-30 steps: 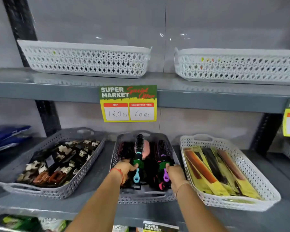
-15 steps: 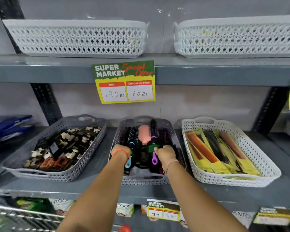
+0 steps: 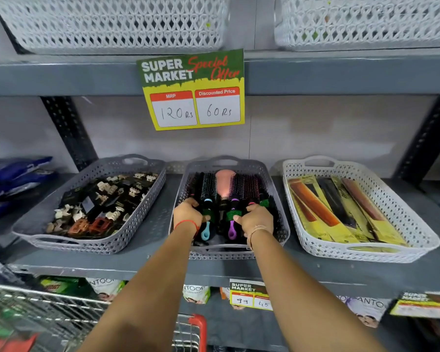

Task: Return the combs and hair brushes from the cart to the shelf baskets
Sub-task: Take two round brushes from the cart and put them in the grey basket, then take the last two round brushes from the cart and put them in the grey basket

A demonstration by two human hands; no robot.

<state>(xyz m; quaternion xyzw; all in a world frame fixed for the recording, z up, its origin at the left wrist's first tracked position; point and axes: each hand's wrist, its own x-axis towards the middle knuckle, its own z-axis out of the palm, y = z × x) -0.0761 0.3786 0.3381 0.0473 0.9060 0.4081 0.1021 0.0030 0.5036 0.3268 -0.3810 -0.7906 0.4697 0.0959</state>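
Compared with a second ago, the round brushes are seated lower and flatter in the middle grey basket (image 3: 277,199); the two that were held up with bristles raised are now laid among the rest. Both hands are down inside the basket: the left hand (image 3: 188,214) is curled on the blue-handled brush (image 3: 206,219), the right hand (image 3: 255,219) is closed on the purple-handled brush (image 3: 231,222). The placing step is judged nearly done, with release not yet made. A pink paddle brush (image 3: 224,181) lies between the round ones. Packaged combs (image 3: 341,212) are seen in the white basket (image 3: 414,240) to the right, hair clips (image 3: 99,204) in the grey basket to the left. The cart (image 3: 61,316) edge is visible below. The price sign (image 3: 193,90) reads "SUPER MARKET Special Offer, MRP 120 Rs, Discounted Price 60 Rs"; a lower tag (image 3: 248,295) reads 99 and 45.
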